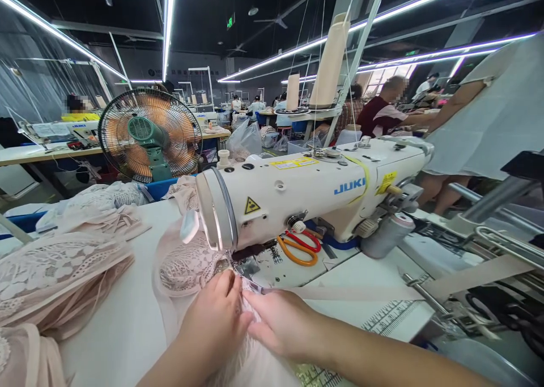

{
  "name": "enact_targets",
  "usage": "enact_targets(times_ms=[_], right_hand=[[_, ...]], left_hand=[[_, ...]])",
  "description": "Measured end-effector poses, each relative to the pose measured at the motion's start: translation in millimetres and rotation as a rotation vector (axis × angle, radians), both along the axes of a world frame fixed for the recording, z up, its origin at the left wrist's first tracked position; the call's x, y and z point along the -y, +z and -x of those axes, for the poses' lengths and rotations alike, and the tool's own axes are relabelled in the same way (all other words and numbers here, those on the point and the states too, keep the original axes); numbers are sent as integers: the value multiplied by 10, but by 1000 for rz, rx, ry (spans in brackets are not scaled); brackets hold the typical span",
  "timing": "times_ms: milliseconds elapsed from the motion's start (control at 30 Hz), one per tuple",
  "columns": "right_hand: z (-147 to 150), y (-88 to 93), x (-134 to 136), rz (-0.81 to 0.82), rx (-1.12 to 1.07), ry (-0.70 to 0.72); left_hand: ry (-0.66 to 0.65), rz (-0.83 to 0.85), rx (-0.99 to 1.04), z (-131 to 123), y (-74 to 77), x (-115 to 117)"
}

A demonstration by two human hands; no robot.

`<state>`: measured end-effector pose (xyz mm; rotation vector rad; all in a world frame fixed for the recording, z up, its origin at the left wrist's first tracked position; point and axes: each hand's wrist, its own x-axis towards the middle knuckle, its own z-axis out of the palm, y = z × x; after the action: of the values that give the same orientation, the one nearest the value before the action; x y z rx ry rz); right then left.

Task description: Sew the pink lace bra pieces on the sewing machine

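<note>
A white sewing machine (272,197) stands across the white table. A pale pink lace garment (182,268) lies under its needle end and runs down toward me. My left hand (219,310) presses on the lace just before the needle area, fingers bent together on it. Beside it, my right hand (283,322) pinches the garment's edge, its thumb close to my left fingers. From the right, a pale elastic band (361,293) stretches to my right hand. The needle and presser foot are mostly hidden behind the machine head and my fingers.
Piles of lace garments (63,268) lie on the left. Orange-handled scissors (297,251) rest on the machine bed, near a grey thread cone (387,234). A large fan (148,135) stands behind the table. Metal band guides (429,296) are at right. A person in light clothing (497,109) stands beyond.
</note>
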<state>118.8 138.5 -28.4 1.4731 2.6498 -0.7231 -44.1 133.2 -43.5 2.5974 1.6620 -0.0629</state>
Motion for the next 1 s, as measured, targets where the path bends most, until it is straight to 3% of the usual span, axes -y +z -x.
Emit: enact_targets(times_ms=[467, 800, 1000], right_hand=[[42, 6, -41, -17, 50, -20], [-21, -30, -20, -106, 125, -29], [-107, -46, 25, -227, 123, 50]], left_hand=[[-91, -187, 44, 67, -103, -53], [38, -76, -19, 50, -54, -42], [96, -75, -37, 63, -15, -19]])
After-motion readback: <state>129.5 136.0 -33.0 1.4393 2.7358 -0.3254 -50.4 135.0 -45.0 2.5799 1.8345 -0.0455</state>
